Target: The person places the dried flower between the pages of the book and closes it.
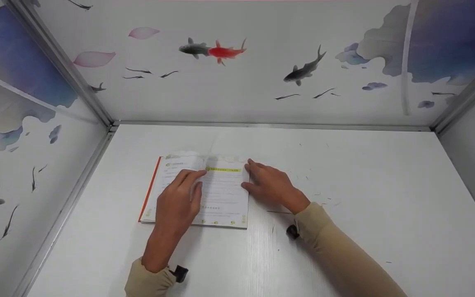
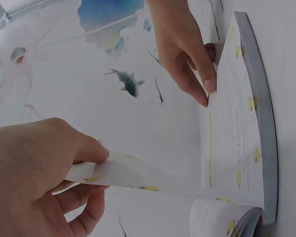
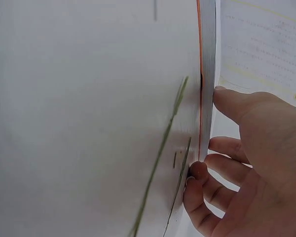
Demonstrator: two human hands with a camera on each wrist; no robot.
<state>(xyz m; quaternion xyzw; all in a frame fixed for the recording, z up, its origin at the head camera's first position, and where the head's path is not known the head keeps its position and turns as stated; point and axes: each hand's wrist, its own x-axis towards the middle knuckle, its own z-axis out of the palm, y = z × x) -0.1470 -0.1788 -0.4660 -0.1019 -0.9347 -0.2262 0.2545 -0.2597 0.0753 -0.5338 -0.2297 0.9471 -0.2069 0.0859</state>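
An open book [image 1: 225, 194] with printed pages and a yellow heading strip lies on the white table. My left hand [image 1: 177, 202] is over its left half. In the left wrist view, the left thumb and fingers pinch a raised page [image 2: 138, 175], which stretches from the hand to the book's spine. At the book's right edge is my right hand [image 1: 272, 183], its thumb and fingertips touching the edge. The right wrist view shows the right thumb [image 3: 229, 103] at the top of the page block [image 3: 208, 74] and the other fingers loosely bent along its side.
White panels painted with fish border the table [image 1: 369, 198] at the back and sides. Thin dark marks [image 1: 324, 202] show on the tabletop right of the book. Black wrist devices [image 1: 179, 273] sit at both sleeves. An orange cover edge [image 1: 150, 189] shows along the book's left side.
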